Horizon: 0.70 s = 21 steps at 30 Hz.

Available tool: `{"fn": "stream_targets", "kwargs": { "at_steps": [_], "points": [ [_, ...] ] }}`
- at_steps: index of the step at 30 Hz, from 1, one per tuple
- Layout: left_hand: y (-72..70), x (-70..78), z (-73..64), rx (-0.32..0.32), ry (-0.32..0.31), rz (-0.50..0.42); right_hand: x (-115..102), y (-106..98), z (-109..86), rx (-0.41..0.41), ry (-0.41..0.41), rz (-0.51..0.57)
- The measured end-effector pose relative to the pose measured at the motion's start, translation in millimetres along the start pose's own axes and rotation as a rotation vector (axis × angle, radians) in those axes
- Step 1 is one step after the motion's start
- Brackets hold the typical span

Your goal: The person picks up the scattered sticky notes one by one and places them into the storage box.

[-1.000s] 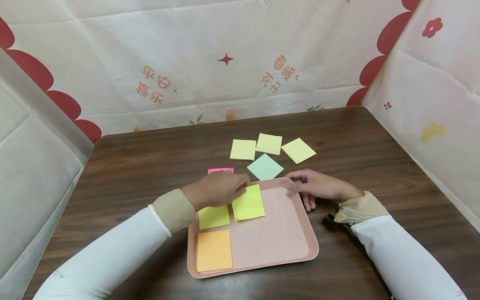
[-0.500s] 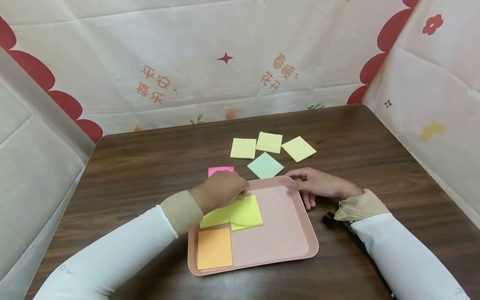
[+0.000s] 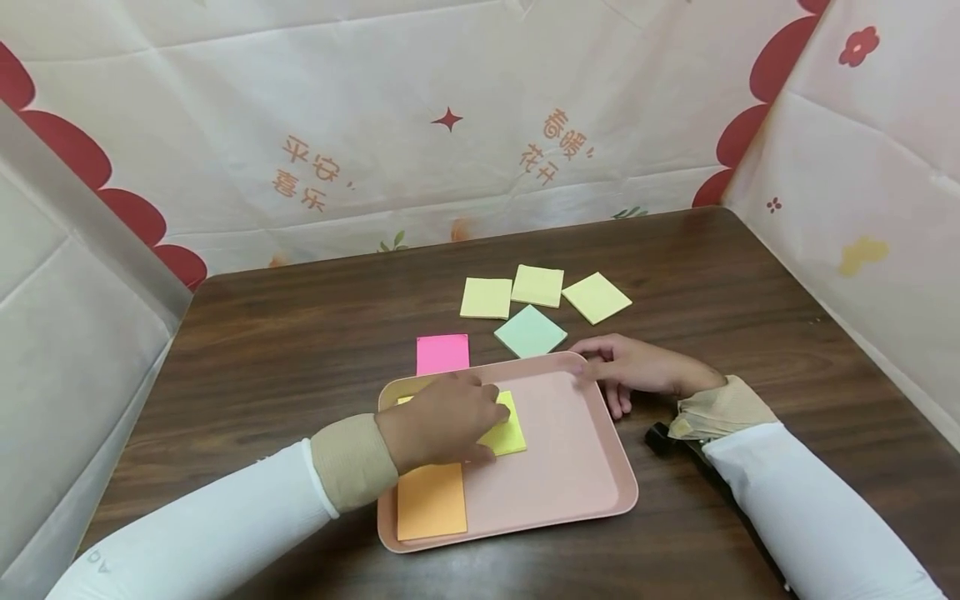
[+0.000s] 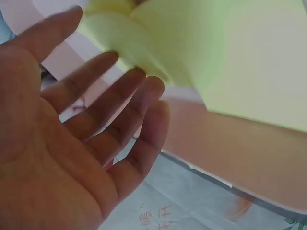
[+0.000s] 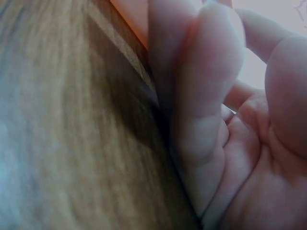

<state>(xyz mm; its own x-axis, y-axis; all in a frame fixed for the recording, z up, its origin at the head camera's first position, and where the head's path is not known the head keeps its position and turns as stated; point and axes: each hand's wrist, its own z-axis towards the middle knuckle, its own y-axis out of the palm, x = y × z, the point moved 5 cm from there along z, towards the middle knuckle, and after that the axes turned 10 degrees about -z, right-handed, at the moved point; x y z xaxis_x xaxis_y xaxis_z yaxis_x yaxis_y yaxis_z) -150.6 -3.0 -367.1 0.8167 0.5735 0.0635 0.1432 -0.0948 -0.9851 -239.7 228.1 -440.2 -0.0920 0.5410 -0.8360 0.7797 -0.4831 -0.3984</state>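
Note:
My left hand (image 3: 447, 421) hovers palm down over the left half of a pink tray (image 3: 558, 483), fingers loosely spread. Beneath it lies a bright yellow sticky note pad (image 3: 515, 435), partly covered by the hand. Another yellow-green pad is almost wholly hidden there. In the left wrist view the fingers (image 4: 105, 129) are relaxed with nothing between them, their tips close over the yellow paper (image 4: 192, 43). An orange sticky note pad (image 3: 431, 504) occupies the tray's near left corner. My right hand (image 3: 641, 368) grips the far right corner, thumb over the rim and other fingers outside.
Just behind the tray lie a pink pad (image 3: 442, 353) and a mint green pad (image 3: 530, 332). Farther back are three pale yellow pads (image 3: 537, 286). A black object (image 3: 660, 439) sits by the right wrist on the wooden table (image 3: 300, 333). Printed cloth (image 3: 375, 125) encloses the back and sides.
The bright yellow pad has moved nearer and lies beside the yellow-green one. My left hand has let go of it and spread its fingers, uncovering the pink pad. The right hand stays put.

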Motion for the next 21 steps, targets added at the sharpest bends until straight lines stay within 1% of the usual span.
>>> {"fn": "stream_targets", "kwargs": {
  "at_steps": [2,8,14,18,21],
  "points": [
    [1.7,3.0,0.3,0.003,0.006,0.048,0.2,-0.2,-0.6,0.002,-0.001,0.003],
    [3.2,2.7,1.8,0.009,0.004,0.091,0.1,-0.1,-2.7,0.005,0.0,0.03],
    [4.2,-2.4,4.8,0.003,-0.025,0.058,0.9,-0.2,-2.4,0.004,0.0,0.024],
    [5.5,-4.7,5.6,-0.001,-0.042,0.056,-0.4,-0.2,-1.6,0.004,-0.001,0.016],
    [4.9,-6.2,4.8,-0.008,-0.056,0.03,-1.3,0.4,-1.4,-0.001,0.002,0.031]
  ]
}}
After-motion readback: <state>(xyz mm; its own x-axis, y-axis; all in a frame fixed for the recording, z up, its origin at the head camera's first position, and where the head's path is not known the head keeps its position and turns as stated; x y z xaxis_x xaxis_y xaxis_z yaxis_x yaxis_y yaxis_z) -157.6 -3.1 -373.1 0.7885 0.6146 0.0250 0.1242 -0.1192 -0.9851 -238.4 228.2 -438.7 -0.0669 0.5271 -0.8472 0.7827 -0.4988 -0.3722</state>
